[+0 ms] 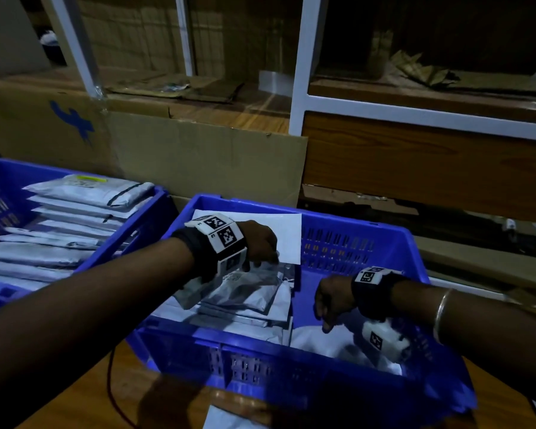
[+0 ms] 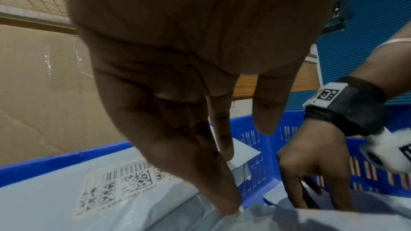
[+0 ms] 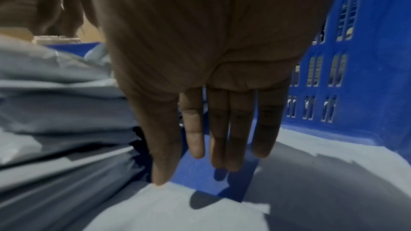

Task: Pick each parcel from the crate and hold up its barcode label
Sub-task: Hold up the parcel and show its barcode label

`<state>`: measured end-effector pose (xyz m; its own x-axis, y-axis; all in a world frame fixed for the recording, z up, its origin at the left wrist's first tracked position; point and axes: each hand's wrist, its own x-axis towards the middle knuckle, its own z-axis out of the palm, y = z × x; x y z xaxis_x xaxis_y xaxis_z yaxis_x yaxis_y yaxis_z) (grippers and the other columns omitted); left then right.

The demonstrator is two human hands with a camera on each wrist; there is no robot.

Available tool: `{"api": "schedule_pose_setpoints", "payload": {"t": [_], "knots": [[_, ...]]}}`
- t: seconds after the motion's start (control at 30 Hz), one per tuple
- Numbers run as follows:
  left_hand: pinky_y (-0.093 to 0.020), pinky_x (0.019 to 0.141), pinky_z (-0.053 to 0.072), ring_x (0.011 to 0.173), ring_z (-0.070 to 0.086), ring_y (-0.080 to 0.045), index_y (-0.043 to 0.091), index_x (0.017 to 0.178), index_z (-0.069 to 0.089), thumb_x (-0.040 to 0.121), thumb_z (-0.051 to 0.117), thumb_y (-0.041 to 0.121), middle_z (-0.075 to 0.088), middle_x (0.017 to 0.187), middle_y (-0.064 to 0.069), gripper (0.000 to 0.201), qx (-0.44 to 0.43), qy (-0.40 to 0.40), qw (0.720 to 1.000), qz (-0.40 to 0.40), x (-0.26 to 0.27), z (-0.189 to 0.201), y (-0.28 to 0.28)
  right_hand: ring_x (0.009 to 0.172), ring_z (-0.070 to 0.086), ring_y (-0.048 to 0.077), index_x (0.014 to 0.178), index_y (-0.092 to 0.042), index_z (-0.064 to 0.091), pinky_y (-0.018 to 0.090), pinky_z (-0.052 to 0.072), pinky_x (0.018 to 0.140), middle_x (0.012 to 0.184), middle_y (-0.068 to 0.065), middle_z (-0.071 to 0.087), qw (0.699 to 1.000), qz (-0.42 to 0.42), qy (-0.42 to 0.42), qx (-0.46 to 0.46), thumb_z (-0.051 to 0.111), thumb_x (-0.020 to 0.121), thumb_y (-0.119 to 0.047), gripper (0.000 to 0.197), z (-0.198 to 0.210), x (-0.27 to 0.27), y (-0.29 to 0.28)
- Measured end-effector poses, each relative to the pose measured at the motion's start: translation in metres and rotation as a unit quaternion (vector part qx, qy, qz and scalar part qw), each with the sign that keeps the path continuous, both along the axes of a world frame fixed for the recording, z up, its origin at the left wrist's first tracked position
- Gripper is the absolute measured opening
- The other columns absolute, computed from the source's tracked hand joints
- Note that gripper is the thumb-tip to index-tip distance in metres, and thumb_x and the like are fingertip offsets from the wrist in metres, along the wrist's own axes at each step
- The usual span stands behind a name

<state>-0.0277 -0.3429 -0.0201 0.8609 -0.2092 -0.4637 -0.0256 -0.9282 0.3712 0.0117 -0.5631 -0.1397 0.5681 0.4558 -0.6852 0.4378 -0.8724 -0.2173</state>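
Parcels [image 1: 245,300] in grey wrap lie stacked in the left half of the blue crate [image 1: 393,239] at the frame's lower centre; their number cannot be counted. The left hand [image 1: 259,243] reaches down, fingertips [image 2: 229,208] touching the top parcel's edge beside its barcode label [image 2: 115,187], nothing gripped. The right hand [image 1: 333,300], fingers straight, hovers over one flat parcel [image 3: 177,206] at lower right. A second crate [image 1: 155,218] of parcels sits at left. Two crates in all.
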Motion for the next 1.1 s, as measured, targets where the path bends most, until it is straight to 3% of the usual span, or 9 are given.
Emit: {"api": "schedule_pose_setpoints", "payload": {"t": [0.07,0.2,0.33,0.53,0.63,0.77,0.9,1.03,1.1], "knots": [[-0.014,0.036,0.042,0.061,0.061,-0.019,0.01,0.113,0.065,0.094,0.059,0.028,0.066,0.091,-0.008,0.027,0.0,0.001,1.0,0.0,0.0,0.0,-0.001,0.082,0.062,0.012,0.106,-0.015,0.073,0.029,0.052,0.08,0.089,-0.002,0.07,1.0,0.009,0.009,-0.008,0.086,0.072,-0.026,0.038,-0.004,-0.001,0.003],[-0.022,0.063,0.051,0.067,0.064,-0.02,0.011,0.115,0.064,0.094,0.059,0.031,0.067,0.093,-0.007,0.029,-0.008,0.001,1.0,0.008,0.001,-0.003,-0.002,0.071,0.058,0.008,0.118,-0.012,0.067,0.025,0.047,0.076,0.08,-0.011,0.062,0.998,0.036,0.033,-0.026,0.083,0.077,-0.024,0.045,-0.006,-0.004,0.007],[-0.022,0.063,0.05,0.06,0.061,-0.014,0.011,0.116,0.063,0.094,0.059,0.031,0.067,0.096,-0.007,0.029,-0.012,-0.001,1.0,0.013,0.001,-0.006,-0.002,0.093,0.063,0.023,0.121,-0.01,0.065,0.024,0.045,0.082,0.109,0.007,0.069,0.998,0.054,0.022,-0.036,0.082,0.078,-0.025,0.048,-0.014,-0.006,0.006],[-0.019,0.054,0.049,0.057,0.059,-0.011,0.01,0.116,0.063,0.094,0.06,0.029,0.066,0.094,-0.008,0.029,-0.006,-0.015,1.0,0.016,-0.001,-0.006,0.003,0.077,0.049,0.017,0.071,-0.015,0.058,0.028,0.042,0.077,0.069,-0.004,0.053,0.999,0.034,0.012,-0.041,0.077,0.082,-0.025,0.024,-0.016,-0.007,0.0],[-0.018,0.05,0.047,0.055,0.059,-0.01,0.011,0.116,0.063,0.094,0.061,0.03,0.065,0.09,-0.006,0.03,-0.007,-0.028,0.999,0.014,-0.001,-0.004,0.005,0.077,0.046,0.017,0.085,-0.002,0.06,0.031,0.041,0.073,0.074,0.001,0.051,0.999,0.013,-0.001,-0.032,0.072,0.085,-0.02,0.021,-0.004,-0.009,-0.002],[-0.013,0.041,0.043,0.054,0.057,-0.007,0.015,0.117,0.064,0.093,0.061,0.034,0.063,0.101,-0.004,0.031,0.003,-0.065,0.998,-0.003,-0.002,-0.001,0.006,0.069,0.047,0.013,0.079,-0.016,0.051,0.025,0.037,0.063,0.07,-0.007,0.05,0.999,-0.023,-0.042,0.011,0.073,0.083,-0.014,0.023,0.022,-0.004,-0.007],[-0.012,0.038,0.04,0.054,0.058,-0.01,0.016,0.113,0.065,0.091,0.062,0.037,0.067,0.114,-0.008,0.03,0.018,-0.077,0.996,-0.031,-0.002,0.0,0.01,0.092,0.059,0.017,0.096,-0.024,0.063,0.029,0.047,0.082,0.101,0.001,0.067,0.995,-0.051,-0.076,0.045,0.074,0.081,-0.011,0.022,0.052,-0.001,-0.019],[-0.011,0.041,0.042,0.051,0.058,-0.009,0.015,0.114,0.065,0.093,0.06,0.037,0.07,0.108,-0.01,0.031,0.014,-0.097,0.994,-0.047,-0.003,0.004,0.011,0.1,0.066,0.022,0.088,-0.029,0.069,0.037,0.053,0.088,0.101,0.002,0.072,0.984,-0.104,-0.117,0.089,0.074,0.066,-0.02,0.025,0.081,-0.006,-0.035],[-0.014,0.046,0.045,0.059,0.065,-0.016,0.015,0.122,0.06,0.094,0.059,0.034,0.07,0.109,-0.009,0.034,-0.004,-0.122,0.991,-0.052,-0.006,0.006,0.011,0.1,0.066,0.021,0.099,-0.024,0.071,0.036,0.052,0.089,0.103,0.0,0.071,0.977,-0.128,-0.133,0.108,0.075,0.071,-0.016,0.029,0.096,-0.012,-0.04]]}}
